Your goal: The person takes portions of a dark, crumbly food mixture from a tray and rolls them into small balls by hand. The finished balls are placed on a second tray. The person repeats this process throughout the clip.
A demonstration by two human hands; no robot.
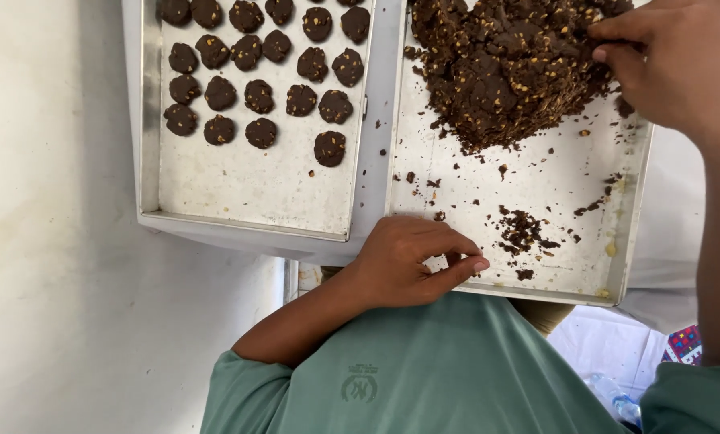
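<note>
A big mound of dark brown dough [505,64] with pale nut bits lies at the far end of a metal tray [629,209]. My right hand [673,64] reaches in from the right, its fingertips pinched into the mound's right edge. Curled at the tray's near rim, my left hand [408,261] has its fingers drawn together and the thumb stretched out; I cannot see anything held in it. To the left, a second metal tray [247,193] carries several rows of round dark dough pieces [255,88].
Crumbs and small dough clumps [525,229] are scattered over the right tray's bare floor. Both trays sit on a white surface [47,201]. My green shirt [424,370] fills the bottom. A plastic bottle [617,398] lies at lower right.
</note>
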